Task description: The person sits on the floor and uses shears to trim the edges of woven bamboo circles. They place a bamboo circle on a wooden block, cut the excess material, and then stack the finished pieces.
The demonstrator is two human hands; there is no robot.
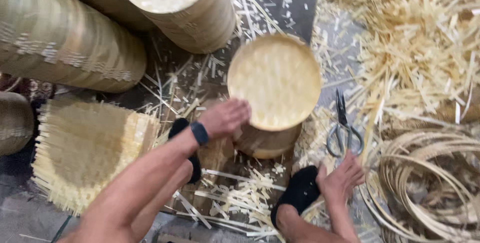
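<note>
My left hand grips the left rim of a round woven bamboo tray that lies on top of a short stack of such trays in the middle. A dark band sits on that wrist. My right hand hovers low at the right, fingers apart, just below a pair of scissors on the floor and holding nothing. My feet in black slippers rest between the hands.
Tall stacks of finished trays stand at the back left. A pile of square woven mats lies left. Coiled bamboo hoops sit right, and loose strip offcuts cover the floor at the upper right.
</note>
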